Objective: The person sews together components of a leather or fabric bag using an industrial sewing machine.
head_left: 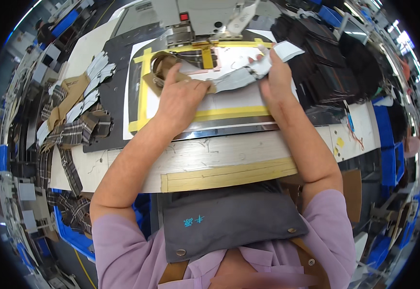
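My right hand (278, 79) is closed on a long pale grey cloth strip (239, 78), its thumb and fingers gripping near the far right end. The strip slants down to the left to my left hand (183, 100), whose fingertips pinch its lower end. My left index finger points up beside a curled tan and plaid cloth piece (161, 67). Both hands are over a white sewing template (241, 102) edged with yellow tape. Plaid fabric (190, 59) lies on the template under a yellow tab (207, 57). The hands hide part of the cloth.
The sewing machine head (203, 21) stands just beyond the template. Loose tan, pale and plaid pieces (77, 103) are heaped at the left. Stacks of dark plaid cloth (325, 58) sit at the right. A blue bin (72, 236) is below the table's left side.
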Demonstrator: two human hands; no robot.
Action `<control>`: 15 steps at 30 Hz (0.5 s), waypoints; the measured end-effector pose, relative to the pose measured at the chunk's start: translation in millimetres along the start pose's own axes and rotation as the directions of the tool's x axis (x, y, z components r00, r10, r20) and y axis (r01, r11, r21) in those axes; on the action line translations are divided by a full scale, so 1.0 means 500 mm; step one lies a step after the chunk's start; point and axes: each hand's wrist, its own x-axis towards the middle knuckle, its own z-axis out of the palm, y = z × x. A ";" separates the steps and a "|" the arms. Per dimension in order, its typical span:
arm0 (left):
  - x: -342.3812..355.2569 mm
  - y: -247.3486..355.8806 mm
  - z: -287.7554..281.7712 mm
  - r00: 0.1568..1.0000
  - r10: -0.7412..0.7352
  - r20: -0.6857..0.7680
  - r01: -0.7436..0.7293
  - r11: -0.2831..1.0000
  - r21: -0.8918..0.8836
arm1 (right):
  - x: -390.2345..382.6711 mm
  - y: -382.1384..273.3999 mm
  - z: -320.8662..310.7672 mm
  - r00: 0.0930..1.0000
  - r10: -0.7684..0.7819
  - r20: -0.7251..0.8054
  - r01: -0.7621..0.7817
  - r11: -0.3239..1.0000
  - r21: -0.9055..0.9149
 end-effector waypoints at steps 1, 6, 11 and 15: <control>0.005 -0.009 0.005 1.000 -0.014 0.004 0.014 1.000 0.004 | 0.005 -0.001 -0.002 1.000 -0.016 -0.006 0.015 0.990 -0.141; 0.050 0.007 0.012 0.992 0.105 -0.071 -0.116 0.976 -0.186 | 0.046 -0.035 0.004 0.956 0.220 0.195 0.075 0.461 -0.884; 0.069 -0.005 0.026 0.990 0.124 -0.064 -0.137 0.949 -0.285 | 0.056 -0.071 0.038 0.793 0.456 0.404 0.492 -0.091 -0.866; 0.071 -0.020 0.037 0.988 0.090 -0.127 -0.128 0.936 -0.329 | 0.068 -0.071 0.082 0.655 0.537 0.532 0.721 -0.231 -0.654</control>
